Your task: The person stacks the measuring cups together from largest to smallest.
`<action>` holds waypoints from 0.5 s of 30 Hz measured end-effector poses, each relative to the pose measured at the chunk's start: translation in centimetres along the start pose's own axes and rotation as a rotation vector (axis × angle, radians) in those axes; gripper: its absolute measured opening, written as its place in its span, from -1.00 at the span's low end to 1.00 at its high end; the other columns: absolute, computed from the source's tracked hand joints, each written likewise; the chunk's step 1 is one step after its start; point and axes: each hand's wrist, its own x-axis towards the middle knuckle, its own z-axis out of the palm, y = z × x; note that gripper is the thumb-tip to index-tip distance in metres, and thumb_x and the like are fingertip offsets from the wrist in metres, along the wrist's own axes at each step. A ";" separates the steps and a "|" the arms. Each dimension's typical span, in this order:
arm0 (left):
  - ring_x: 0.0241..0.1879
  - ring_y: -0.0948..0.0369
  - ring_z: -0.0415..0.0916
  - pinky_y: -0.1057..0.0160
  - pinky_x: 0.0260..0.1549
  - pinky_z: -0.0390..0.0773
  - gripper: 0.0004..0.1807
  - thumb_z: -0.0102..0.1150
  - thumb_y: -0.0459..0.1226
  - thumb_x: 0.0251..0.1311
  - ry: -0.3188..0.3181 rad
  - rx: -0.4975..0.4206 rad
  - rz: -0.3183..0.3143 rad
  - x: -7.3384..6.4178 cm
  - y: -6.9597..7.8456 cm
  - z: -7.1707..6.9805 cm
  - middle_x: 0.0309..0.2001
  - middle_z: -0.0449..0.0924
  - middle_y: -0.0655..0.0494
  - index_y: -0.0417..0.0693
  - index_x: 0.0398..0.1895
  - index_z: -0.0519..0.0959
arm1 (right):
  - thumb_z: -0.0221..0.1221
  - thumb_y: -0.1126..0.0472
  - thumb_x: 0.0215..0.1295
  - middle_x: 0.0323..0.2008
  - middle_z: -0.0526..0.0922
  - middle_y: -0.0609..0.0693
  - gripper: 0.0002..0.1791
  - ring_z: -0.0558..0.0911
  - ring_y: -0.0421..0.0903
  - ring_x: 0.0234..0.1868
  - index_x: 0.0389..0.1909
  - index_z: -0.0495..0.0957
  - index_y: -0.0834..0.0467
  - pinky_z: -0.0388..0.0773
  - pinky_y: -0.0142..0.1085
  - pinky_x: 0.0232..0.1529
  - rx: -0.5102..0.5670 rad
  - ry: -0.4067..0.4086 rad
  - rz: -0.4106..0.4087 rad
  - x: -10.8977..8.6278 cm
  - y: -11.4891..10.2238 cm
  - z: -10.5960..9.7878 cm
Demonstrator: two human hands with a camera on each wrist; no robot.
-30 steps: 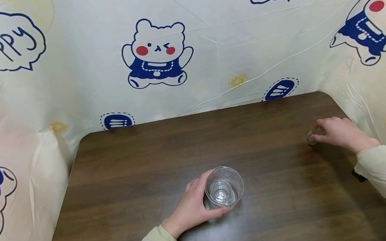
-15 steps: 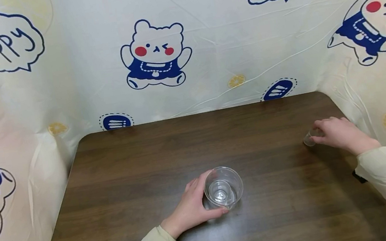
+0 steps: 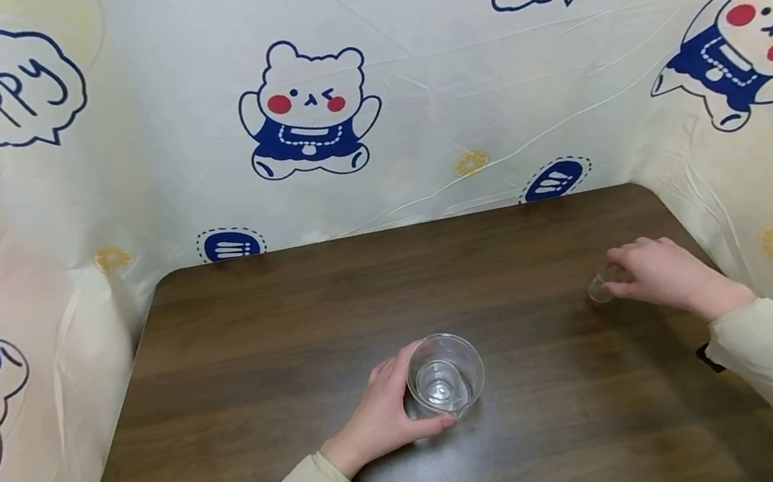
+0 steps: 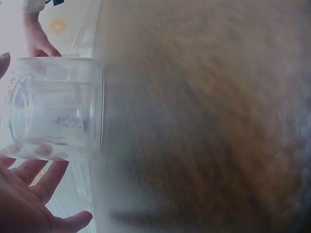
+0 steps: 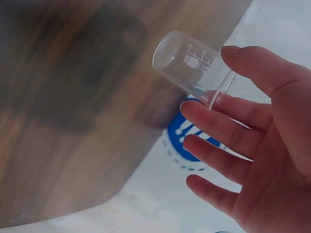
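My left hand (image 3: 382,417) grips a large clear glass beaker (image 3: 478,385) from its left side, with thumb and fingers around the wall. Smaller round glass shows inside it, seemingly nested. In the left wrist view the large beaker (image 4: 53,107) has the fingers spread along its side. Over at the right of the table, my right hand (image 3: 665,277) pinches a small clear beaker (image 3: 598,290). The right wrist view shows this small beaker (image 5: 189,63), with white printed markings, between thumb and index finger near its rim; the other fingers extend loosely. Whether its base touches the table is unclear.
Both hands work over a dark brown wooden table (image 3: 258,337). A pale curtain (image 3: 410,102) printed with bears and lettering hangs along the back and both sides, close to the table's edges.
My right hand has moved a little leftward with the small beaker, towards the large one. The left hand and its beaker stay in place; the view shifts slightly.
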 end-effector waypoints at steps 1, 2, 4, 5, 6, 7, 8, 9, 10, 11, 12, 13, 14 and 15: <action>0.37 0.05 0.41 -0.21 0.37 0.26 0.09 0.63 0.10 -0.08 0.000 0.000 0.000 0.0 0.0 0.0 0.37 0.47 0.18 0.03 0.52 0.28 | 0.44 0.09 0.23 -0.29 0.77 0.11 -0.70 0.68 0.16 -0.25 -0.21 0.68 0.24 0.60 0.21 -0.17 -0.002 0.004 -0.009 0.0 -0.4 -0.2; 0.37 0.05 0.41 -0.21 0.37 0.26 0.09 0.63 0.10 -0.08 0.000 -0.001 0.001 0.0 -0.1 0.0 0.37 0.47 0.18 0.03 0.52 0.28 | 0.44 0.09 0.23 -0.29 0.77 0.11 -0.70 0.68 0.16 -0.24 -0.21 0.69 0.24 0.60 0.21 -0.16 -0.006 0.006 -0.016 0.0 -0.7 -0.3; 0.37 0.06 0.41 -0.21 0.36 0.26 0.09 0.62 0.11 -0.07 0.001 -0.001 0.002 0.0 -0.1 0.0 0.37 0.47 0.19 0.03 0.52 0.27 | 0.44 0.09 0.23 -0.29 0.77 0.09 -0.71 0.68 0.15 -0.24 -0.20 0.69 0.22 0.59 0.21 -0.14 -0.018 0.015 -0.029 0.1 -1.3 -0.5; 0.37 0.06 0.41 -0.21 0.36 0.26 0.09 0.62 0.11 -0.07 0.001 0.001 0.003 0.0 -0.1 0.0 0.37 0.47 0.19 0.03 0.52 0.27 | 0.44 0.08 0.23 -0.30 0.77 0.07 -0.72 0.68 0.13 -0.24 -0.21 0.69 0.21 0.59 0.21 -0.14 -0.022 0.019 -0.036 0.1 -1.6 -0.6; 0.37 0.06 0.41 -0.21 0.36 0.27 0.09 0.62 0.11 -0.07 0.001 0.003 0.003 0.0 -0.1 0.0 0.36 0.47 0.19 0.04 0.52 0.27 | 0.44 0.08 0.23 -0.31 0.77 0.05 -0.72 0.67 0.12 -0.25 -0.22 0.69 0.20 0.59 0.20 -0.14 -0.026 0.023 -0.043 0.1 -1.9 -0.7; 0.36 0.05 0.41 -0.21 0.36 0.27 0.09 0.62 0.11 -0.07 0.002 0.004 0.004 0.0 -0.1 0.0 0.36 0.47 0.19 0.04 0.52 0.27 | 0.44 0.08 0.23 -0.32 0.77 0.03 -0.73 0.66 0.11 -0.25 -0.23 0.69 0.19 0.58 0.20 -0.14 -0.032 0.027 -0.050 0.2 -2.2 -0.8; 0.36 0.05 0.41 -0.21 0.36 0.27 0.09 0.62 0.11 -0.07 0.002 0.005 0.005 0.0 -0.1 0.0 0.36 0.48 0.19 0.03 0.52 0.27 | 0.45 0.08 0.22 -0.33 0.76 0.02 -0.73 0.66 0.10 -0.26 -0.23 0.68 0.18 0.57 0.21 -0.15 -0.037 0.029 -0.057 0.2 -2.4 -0.9; 0.36 0.05 0.41 -0.21 0.36 0.27 0.09 0.62 0.11 -0.07 0.002 0.007 0.005 0.0 -0.1 0.0 0.36 0.48 0.19 0.04 0.52 0.27 | 0.45 0.08 0.21 -0.34 0.76 0.01 -0.73 0.65 0.09 -0.27 -0.23 0.68 0.18 0.57 0.20 -0.15 -0.038 0.030 -0.065 0.3 -2.7 -1.0; 0.36 0.04 0.40 -0.21 0.37 0.26 0.09 0.63 0.11 -0.07 0.000 0.008 0.003 0.0 -0.1 0.0 0.36 0.48 0.18 0.03 0.52 0.27 | 0.46 0.08 0.21 -0.35 0.76 -0.01 -0.73 0.65 0.08 -0.28 -0.24 0.68 0.17 0.57 0.20 -0.16 -0.041 0.031 -0.074 0.3 -3.0 -1.1; 0.36 0.04 0.40 -0.21 0.37 0.26 0.10 0.63 0.10 -0.07 0.000 0.006 0.002 0.0 0.0 0.0 0.36 0.48 0.18 0.03 0.52 0.27 | 0.46 0.07 0.20 -0.35 0.75 -0.02 -0.72 0.64 0.08 -0.28 -0.24 0.67 0.17 0.57 0.19 -0.16 -0.042 0.030 -0.081 0.3 -3.2 -1.3; 0.37 0.03 0.40 -0.21 0.38 0.26 0.10 0.63 0.10 -0.08 -0.001 0.005 0.001 0.0 0.0 0.0 0.36 0.48 0.18 0.04 0.52 0.26 | 0.47 0.07 0.20 -0.35 0.75 -0.02 -0.71 0.64 0.08 -0.28 -0.23 0.68 0.17 0.56 0.19 -0.16 -0.046 0.031 -0.088 0.4 -3.5 -1.4; 0.37 0.03 0.40 -0.21 0.38 0.25 0.10 0.63 0.10 -0.07 -0.002 0.005 0.000 0.0 0.0 0.0 0.36 0.48 0.17 0.04 0.52 0.26 | 0.47 0.06 0.20 -0.34 0.75 -0.02 -0.71 0.65 0.08 -0.27 -0.22 0.68 0.17 0.56 0.19 -0.16 -0.050 0.034 -0.097 0.4 -3.8 -1.6; 0.37 0.03 0.39 -0.22 0.38 0.25 0.10 0.63 0.11 -0.07 -0.002 0.004 -0.002 0.0 0.0 0.0 0.36 0.48 0.17 0.04 0.52 0.26 | 0.47 0.06 0.20 -0.34 0.75 -0.02 -0.70 0.65 0.09 -0.27 -0.22 0.68 0.17 0.56 0.18 -0.16 -0.052 0.039 -0.106 0.4 -4.1 -1.7; 0.38 0.02 0.39 -0.22 0.39 0.25 0.10 0.63 0.11 -0.07 -0.002 0.004 -0.003 0.0 0.1 0.0 0.36 0.47 0.17 0.04 0.52 0.26 | 0.47 0.06 0.20 -0.34 0.75 -0.02 -0.71 0.65 0.09 -0.26 -0.21 0.68 0.16 0.56 0.17 -0.15 -0.057 0.044 -0.113 0.4 -4.5 -1.9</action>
